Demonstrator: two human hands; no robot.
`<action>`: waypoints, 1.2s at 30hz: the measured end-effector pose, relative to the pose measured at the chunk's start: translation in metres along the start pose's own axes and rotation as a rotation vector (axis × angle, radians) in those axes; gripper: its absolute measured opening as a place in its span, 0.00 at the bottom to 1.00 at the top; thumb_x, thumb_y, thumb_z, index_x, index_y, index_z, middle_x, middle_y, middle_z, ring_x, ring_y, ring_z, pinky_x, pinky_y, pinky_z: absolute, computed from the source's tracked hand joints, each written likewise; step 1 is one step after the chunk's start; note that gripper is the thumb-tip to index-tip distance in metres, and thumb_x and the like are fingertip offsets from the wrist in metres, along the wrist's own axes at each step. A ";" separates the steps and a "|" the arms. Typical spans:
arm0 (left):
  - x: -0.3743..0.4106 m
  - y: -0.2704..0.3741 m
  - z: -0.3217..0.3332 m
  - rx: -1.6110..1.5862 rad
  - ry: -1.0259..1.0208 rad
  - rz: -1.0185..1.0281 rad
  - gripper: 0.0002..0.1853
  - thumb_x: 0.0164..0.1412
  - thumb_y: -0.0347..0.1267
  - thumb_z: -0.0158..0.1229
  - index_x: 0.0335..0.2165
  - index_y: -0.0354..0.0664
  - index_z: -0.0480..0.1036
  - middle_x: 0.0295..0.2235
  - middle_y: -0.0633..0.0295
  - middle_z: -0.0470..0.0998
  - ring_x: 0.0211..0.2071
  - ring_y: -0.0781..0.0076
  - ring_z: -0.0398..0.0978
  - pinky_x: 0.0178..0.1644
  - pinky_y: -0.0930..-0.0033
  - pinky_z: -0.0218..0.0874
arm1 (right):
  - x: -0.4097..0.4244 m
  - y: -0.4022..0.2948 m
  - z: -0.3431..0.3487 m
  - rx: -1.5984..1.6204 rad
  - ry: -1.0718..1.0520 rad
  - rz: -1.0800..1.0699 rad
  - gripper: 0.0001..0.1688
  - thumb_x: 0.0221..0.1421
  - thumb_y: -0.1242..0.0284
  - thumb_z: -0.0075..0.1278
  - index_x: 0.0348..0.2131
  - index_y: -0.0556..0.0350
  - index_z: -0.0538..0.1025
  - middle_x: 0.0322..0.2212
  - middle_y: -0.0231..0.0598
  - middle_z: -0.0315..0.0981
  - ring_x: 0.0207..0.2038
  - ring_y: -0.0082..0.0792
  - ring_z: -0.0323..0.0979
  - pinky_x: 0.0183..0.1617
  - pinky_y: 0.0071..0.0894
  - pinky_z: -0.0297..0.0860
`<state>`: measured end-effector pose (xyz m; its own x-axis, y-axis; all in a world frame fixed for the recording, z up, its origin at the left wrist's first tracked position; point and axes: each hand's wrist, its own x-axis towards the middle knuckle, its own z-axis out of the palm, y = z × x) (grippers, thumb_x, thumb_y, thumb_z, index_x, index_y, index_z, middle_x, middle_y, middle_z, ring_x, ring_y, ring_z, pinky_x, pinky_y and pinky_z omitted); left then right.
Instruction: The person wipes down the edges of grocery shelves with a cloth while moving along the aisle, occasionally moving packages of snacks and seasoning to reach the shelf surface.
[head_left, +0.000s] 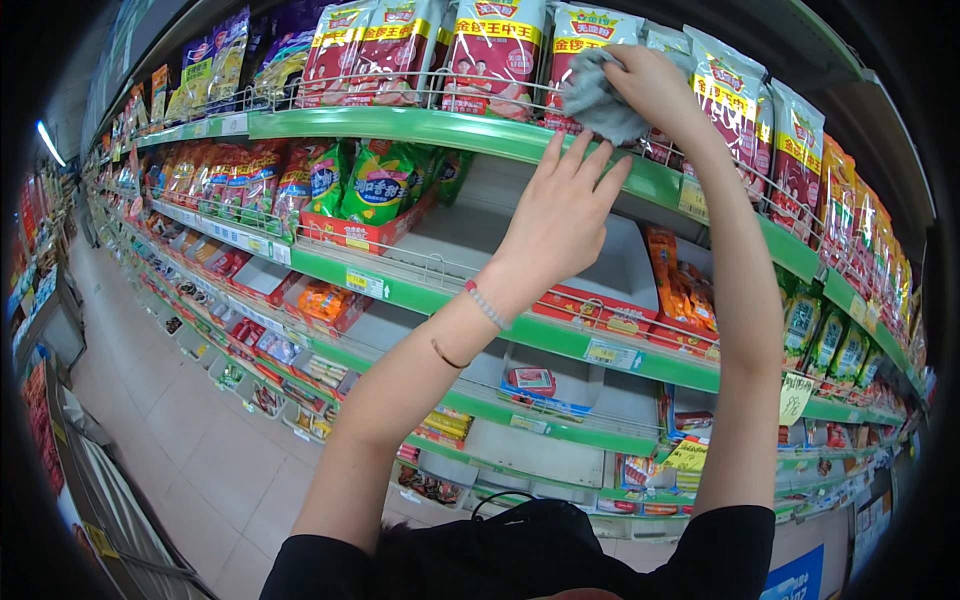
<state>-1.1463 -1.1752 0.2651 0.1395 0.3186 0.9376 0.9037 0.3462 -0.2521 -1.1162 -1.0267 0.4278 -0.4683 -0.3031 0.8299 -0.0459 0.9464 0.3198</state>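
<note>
My right hand (646, 82) grips a crumpled grey-blue cloth (602, 97) against the front of the packets on the top shelf, just above its wire rail. The cloth partly covers a red and white sausage packet (592, 30). Lower and to the left, my left hand (564, 206) has its fingers spread, with the fingertips at the green edge strip (480, 133) of that shelf. Nothing shows in it; its palm is turned away from view. A beaded bracelet (487, 306) and a thin bangle (448, 355) are on the left arm.
Green-edged shelves hold green snack packets (377, 180) in a red carton (360, 231), orange packets (686, 289) and a pink pack (532, 380). Wire rails (442, 274) and price tags (615, 354) line the fronts. The tiled aisle floor (217, 442) and another display (52, 322) lie to the left.
</note>
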 end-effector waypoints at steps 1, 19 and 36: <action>-0.001 0.002 -0.002 -0.007 -0.015 0.000 0.34 0.50 0.24 0.55 0.59 0.39 0.66 0.58 0.49 0.67 0.63 0.50 0.61 0.70 0.45 0.45 | 0.009 -0.007 0.009 0.095 0.097 -0.049 0.18 0.56 0.68 0.44 0.39 0.61 0.79 0.33 0.57 0.79 0.39 0.58 0.76 0.48 0.53 0.71; -0.032 -0.100 -0.066 0.368 -0.026 -0.221 0.33 0.52 0.28 0.55 0.59 0.40 0.64 0.58 0.53 0.69 0.62 0.51 0.62 0.68 0.45 0.50 | 0.022 -0.043 0.026 -0.003 0.602 -0.136 0.16 0.62 0.65 0.50 0.43 0.55 0.77 0.35 0.49 0.78 0.40 0.52 0.76 0.42 0.50 0.72; -0.060 -0.168 -0.086 0.014 0.018 0.017 0.29 0.48 0.24 0.56 0.52 0.37 0.70 0.53 0.50 0.70 0.58 0.50 0.65 0.68 0.47 0.51 | 0.046 -0.117 0.093 -0.179 0.155 0.156 0.16 0.60 0.65 0.45 0.37 0.59 0.77 0.34 0.54 0.77 0.39 0.56 0.76 0.42 0.56 0.71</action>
<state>-1.2720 -1.3286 0.2716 0.1625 0.3086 0.9372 0.8954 0.3529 -0.2715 -1.2147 -1.1408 0.3856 -0.3161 -0.1822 0.9311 0.1793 0.9522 0.2472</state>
